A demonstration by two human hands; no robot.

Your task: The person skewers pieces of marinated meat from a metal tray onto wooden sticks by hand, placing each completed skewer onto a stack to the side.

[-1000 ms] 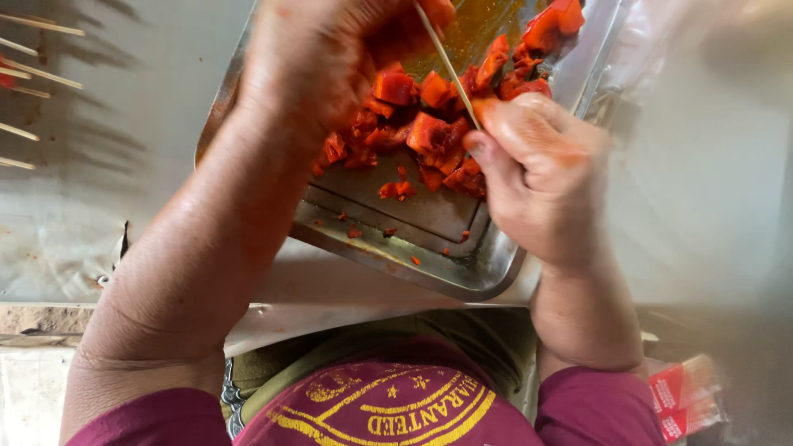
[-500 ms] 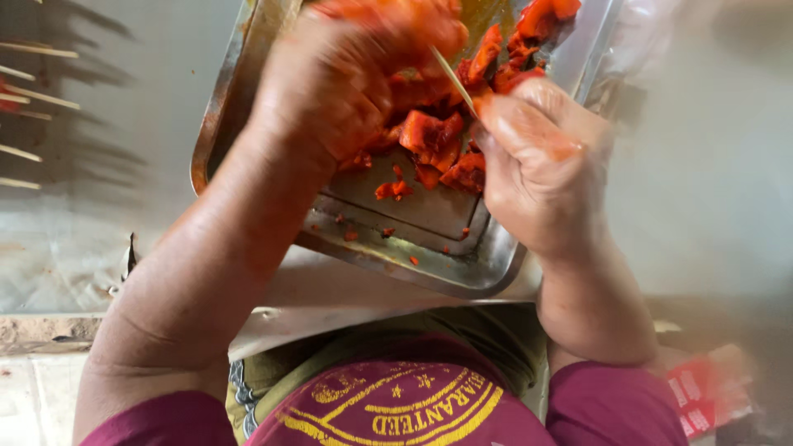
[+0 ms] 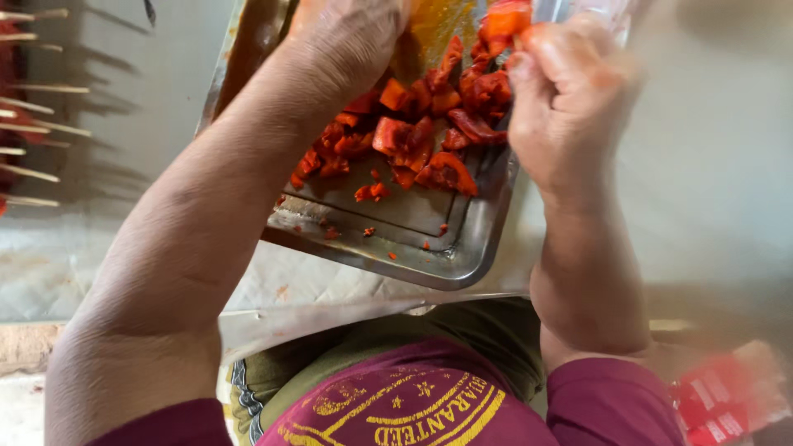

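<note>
Head view, looking down on 2 bare hands over a steel tray point(image 3: 462, 264) of red, marinated meat pieces point(image 3: 413, 144) on a pale worktop point(image 3: 710, 190). The left hand point(image 3: 347, 37) reaches into the far part of the tray, fingers cut off by the frame edge, so whether it is closed on anything cannot be told. The right hand point(image 3: 570, 99) is blurred, its fingers curled together beside a meat piece point(image 3: 505, 18) at the tray's far right; a skewer in it is not clearly visible. Loaded skewers point(image 3: 33, 107) lie well apart at the left edge.

Risks, as judged: the tray's near corner sits close to the worktop edge, so a downward press by either arm could tip or slide it toward the lap. Oily marinade on the fingers could let a piece slip. Any pointed stick pushed through meat toward the opposite palm could prick it.
</note>
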